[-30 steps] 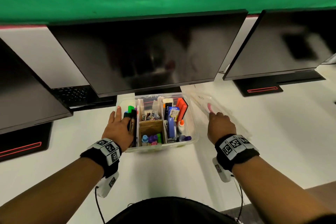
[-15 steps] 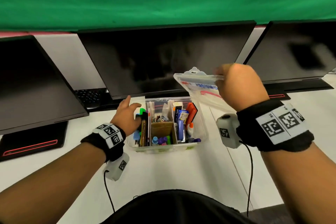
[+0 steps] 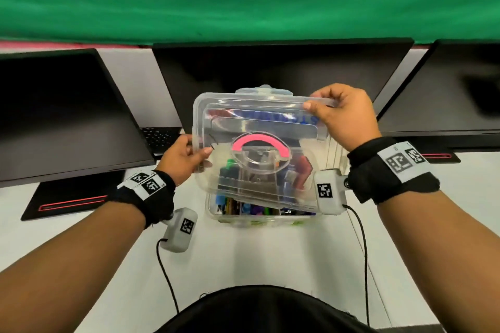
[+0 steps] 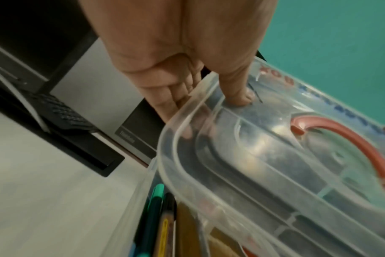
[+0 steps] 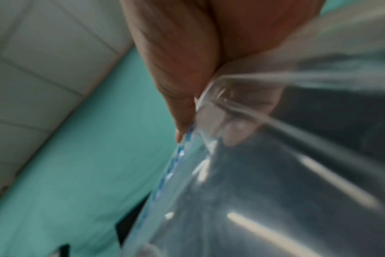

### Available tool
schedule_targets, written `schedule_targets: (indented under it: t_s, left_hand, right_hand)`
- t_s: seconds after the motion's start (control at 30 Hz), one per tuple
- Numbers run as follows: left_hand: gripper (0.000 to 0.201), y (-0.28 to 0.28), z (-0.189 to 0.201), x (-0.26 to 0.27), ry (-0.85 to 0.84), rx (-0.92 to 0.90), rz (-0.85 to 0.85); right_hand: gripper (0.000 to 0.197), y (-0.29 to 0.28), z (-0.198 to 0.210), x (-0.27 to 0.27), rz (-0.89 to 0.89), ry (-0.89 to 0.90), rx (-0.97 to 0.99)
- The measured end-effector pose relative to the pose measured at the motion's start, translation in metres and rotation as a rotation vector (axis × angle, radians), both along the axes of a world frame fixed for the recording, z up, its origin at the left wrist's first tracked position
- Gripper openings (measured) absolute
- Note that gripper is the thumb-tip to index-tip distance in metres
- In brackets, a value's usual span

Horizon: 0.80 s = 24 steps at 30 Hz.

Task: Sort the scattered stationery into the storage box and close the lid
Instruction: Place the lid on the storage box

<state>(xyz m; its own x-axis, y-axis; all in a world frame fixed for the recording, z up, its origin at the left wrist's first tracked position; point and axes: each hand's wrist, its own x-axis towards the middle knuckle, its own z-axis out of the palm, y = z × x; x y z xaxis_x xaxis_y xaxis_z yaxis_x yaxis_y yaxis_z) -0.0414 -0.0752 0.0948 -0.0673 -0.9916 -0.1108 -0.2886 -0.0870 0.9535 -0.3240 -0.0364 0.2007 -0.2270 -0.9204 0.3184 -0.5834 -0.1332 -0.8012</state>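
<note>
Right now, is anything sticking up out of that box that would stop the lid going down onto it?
Nothing visible does. The lid, held by the left hand and right hand, hangs tilted over the storage box. The pens at its near edge lie below the rim; the back is hidden under the lid.

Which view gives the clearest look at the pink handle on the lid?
The head view: the whole pink handle shows sharply, centred on the clear lid held above the storage box. The left wrist view shows only part of its arc, reddish and blurred. The right wrist view shows none of it.
</note>
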Motion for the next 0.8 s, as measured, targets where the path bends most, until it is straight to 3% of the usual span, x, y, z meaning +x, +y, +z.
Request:
schedule_targets:
  t_s: [0.2, 0.43, 0.67, 0.8]
  left_hand:
    - [0.018, 0.011, -0.03, 0.002, 0.164, 0.187, 0.137]
    - [0.022, 0.015, -0.069, -0.004, 0.323, 0.352, 0.394]
    - [0.023, 0.008, -0.069, -0.017, 0.035, 0.32, 0.45]
    - [0.035, 0.011, -0.064, -0.03, -0.122, 0.303, 0.408]
  right_hand:
    - [0.022, -0.014, -0.059, -0.021, -0.139, -0.173, 0.136]
    - [0.061, 0.003, -0.116, -0.036, 0.05, -0.198, 0.607]
    - [0.061, -0.001, -0.128, -0.038, 0.033, 0.013, 0.585]
    - [0.061, -0.008, -0.129, -0.045, 0.032, 0.237, 0.679]
